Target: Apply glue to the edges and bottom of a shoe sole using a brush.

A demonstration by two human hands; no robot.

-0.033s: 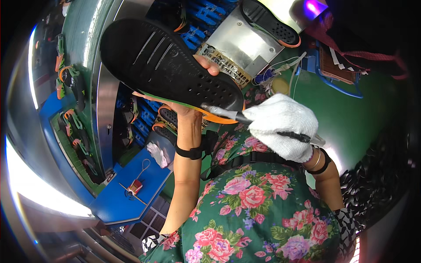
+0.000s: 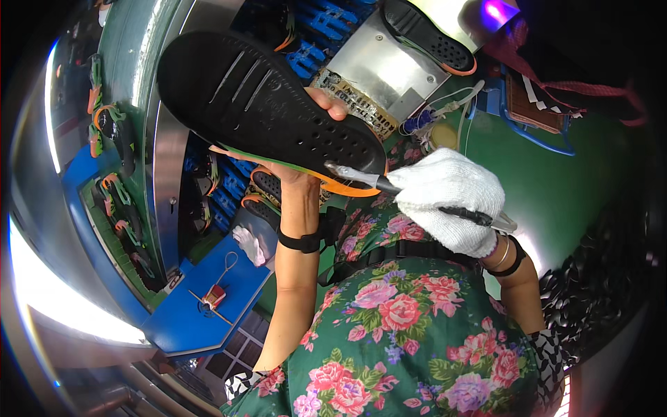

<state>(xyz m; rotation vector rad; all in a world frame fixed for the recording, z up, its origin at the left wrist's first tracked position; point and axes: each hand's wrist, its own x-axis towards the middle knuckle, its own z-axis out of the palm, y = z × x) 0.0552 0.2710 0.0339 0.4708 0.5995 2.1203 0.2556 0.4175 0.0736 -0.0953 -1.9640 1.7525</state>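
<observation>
A large black shoe sole (image 2: 271,111) with an orange and green rim, slots at one end and small holes at the other, lies tilted in my bare left hand (image 2: 288,174). The palm is under its near edge, and the fingertips show over its far edge. In a white knitted glove, my right hand (image 2: 451,201) is closed round a slim black-handled brush (image 2: 358,176). Its pale tip touches the sole beside the holes, near the orange rim. Part of the brush's handle is hidden by the glove.
Another black sole (image 2: 434,42) rests by a metal plate (image 2: 389,62) beyond the held one. Blue racks (image 2: 326,21) stand at the back, and a conveyor (image 2: 125,222) with several soles runs at left. A blue tabletop (image 2: 201,313) bears a pale glove (image 2: 250,244). Dark scraps (image 2: 597,285) are heaped at right.
The brush tip has shifted slightly to the right along the sole's near edge. The sole and both hands are almost where they were.
</observation>
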